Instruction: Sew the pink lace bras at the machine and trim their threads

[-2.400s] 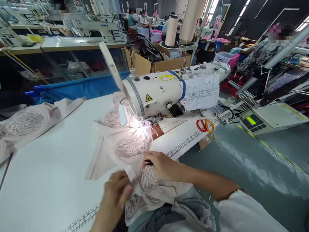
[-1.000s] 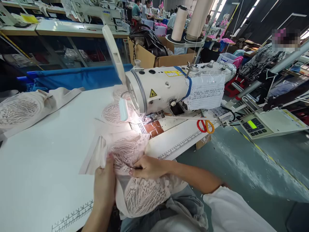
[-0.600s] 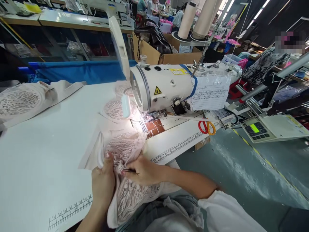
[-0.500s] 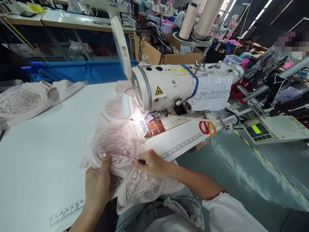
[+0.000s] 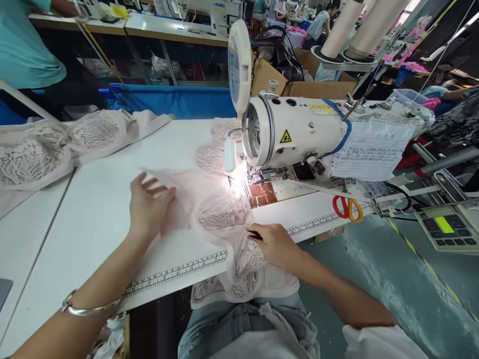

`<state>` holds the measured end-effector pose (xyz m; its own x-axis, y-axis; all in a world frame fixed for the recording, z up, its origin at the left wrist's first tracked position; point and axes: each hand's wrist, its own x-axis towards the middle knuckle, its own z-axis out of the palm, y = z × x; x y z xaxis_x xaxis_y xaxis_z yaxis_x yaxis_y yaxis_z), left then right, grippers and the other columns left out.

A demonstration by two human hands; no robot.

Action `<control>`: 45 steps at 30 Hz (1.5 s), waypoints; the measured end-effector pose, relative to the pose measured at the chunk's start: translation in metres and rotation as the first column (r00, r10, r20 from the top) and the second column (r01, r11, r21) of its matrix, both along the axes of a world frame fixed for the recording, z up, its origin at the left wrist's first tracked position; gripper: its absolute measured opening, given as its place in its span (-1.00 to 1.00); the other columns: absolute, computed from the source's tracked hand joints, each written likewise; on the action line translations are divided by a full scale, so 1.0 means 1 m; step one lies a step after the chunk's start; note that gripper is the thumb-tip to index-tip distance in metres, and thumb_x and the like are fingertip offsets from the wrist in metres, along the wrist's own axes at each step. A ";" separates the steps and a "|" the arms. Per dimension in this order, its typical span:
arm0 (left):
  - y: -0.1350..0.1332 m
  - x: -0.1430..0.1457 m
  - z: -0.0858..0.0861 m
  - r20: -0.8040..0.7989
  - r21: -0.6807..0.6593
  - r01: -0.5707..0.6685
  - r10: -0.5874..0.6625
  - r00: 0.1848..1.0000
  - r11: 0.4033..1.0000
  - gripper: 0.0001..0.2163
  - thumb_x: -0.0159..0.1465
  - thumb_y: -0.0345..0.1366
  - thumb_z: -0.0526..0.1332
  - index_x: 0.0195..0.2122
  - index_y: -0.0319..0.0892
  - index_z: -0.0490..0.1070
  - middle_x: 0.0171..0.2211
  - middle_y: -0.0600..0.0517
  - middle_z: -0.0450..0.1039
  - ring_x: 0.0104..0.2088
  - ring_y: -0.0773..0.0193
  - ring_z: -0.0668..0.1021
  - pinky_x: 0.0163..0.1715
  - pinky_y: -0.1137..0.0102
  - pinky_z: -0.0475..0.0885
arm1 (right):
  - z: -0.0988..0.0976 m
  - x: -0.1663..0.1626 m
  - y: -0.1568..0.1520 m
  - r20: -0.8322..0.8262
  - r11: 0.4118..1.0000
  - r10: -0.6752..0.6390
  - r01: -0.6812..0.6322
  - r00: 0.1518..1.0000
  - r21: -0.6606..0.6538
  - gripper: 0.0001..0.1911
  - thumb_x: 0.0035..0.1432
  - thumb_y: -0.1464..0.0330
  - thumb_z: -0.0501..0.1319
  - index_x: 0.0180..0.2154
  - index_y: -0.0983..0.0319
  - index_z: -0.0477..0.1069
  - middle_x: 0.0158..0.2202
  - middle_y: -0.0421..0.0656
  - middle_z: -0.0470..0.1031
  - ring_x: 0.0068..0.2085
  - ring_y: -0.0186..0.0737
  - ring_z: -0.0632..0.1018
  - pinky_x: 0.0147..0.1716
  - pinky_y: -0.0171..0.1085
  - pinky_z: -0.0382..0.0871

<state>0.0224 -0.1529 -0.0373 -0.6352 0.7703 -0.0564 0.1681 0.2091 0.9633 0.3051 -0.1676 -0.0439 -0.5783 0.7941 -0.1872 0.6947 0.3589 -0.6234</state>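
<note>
A pale pink lace fabric piece [image 5: 220,214] lies on the white sewing table [image 5: 93,209] in front of the sewing machine [image 5: 299,134]. My left hand [image 5: 147,207] rests flat on the fabric's left part, fingers spread. My right hand [image 5: 271,244] sits at the table's front edge on the fabric, fingers closed around a thin dark tool [image 5: 253,234]. More lace hangs off the table onto my lap. The machine's lamp [image 5: 229,154] lights the needle area.
More lace pieces [image 5: 56,144] are piled at the table's far left. Red and orange scissors [image 5: 346,207] lie right of the machine. A control panel [image 5: 445,227] stands far right. Behind are a cardboard box [image 5: 318,89], thread cones [image 5: 344,30] and other workers.
My left hand has let go of the fabric's edge and moved up and left, now flat on it. The lace piece is spread out toward the needle. The view shifted left.
</note>
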 end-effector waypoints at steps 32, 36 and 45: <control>0.024 0.113 -0.048 -0.933 -0.266 0.727 -0.358 -0.030 0.633 -0.53 0.43 -0.20 0.04 0.16 -0.55 0.35 0.12 -0.38 0.45 0.16 -0.16 0.46 0.17 0.04 0.38 | -0.028 0.006 0.098 -0.081 0.849 -0.284 0.290 0.955 0.443 -0.90 0.20 0.35 0.21 -0.39 0.18 0.37 -0.42 -0.21 0.53 -0.40 -0.24 0.47 -0.38 -0.32 0.18; 0.026 0.112 -0.050 -0.895 -0.276 0.729 -0.443 0.042 0.626 -0.47 0.41 -0.16 0.08 0.21 -0.56 0.28 0.12 -0.40 0.43 0.09 -0.12 0.49 -0.03 0.11 0.51 | -0.033 0.006 0.096 -0.028 0.838 -0.260 0.240 0.965 0.490 -0.94 0.24 0.38 0.19 -0.32 0.19 0.38 -0.43 -0.20 0.56 -0.41 -0.23 0.52 -0.39 -0.34 0.21; 0.031 0.107 -0.040 -0.883 -0.342 0.747 -0.468 -0.046 0.571 -0.66 0.38 -0.17 0.14 -0.09 -0.39 0.49 0.12 -0.36 0.44 -0.02 -0.13 0.49 -0.12 0.10 0.47 | -0.044 0.006 0.088 0.124 0.634 -0.106 -0.029 0.987 0.773 -0.76 0.38 0.42 0.05 -0.10 0.30 0.49 -0.41 -0.10 0.60 -0.41 -0.21 0.57 -0.40 -0.32 0.32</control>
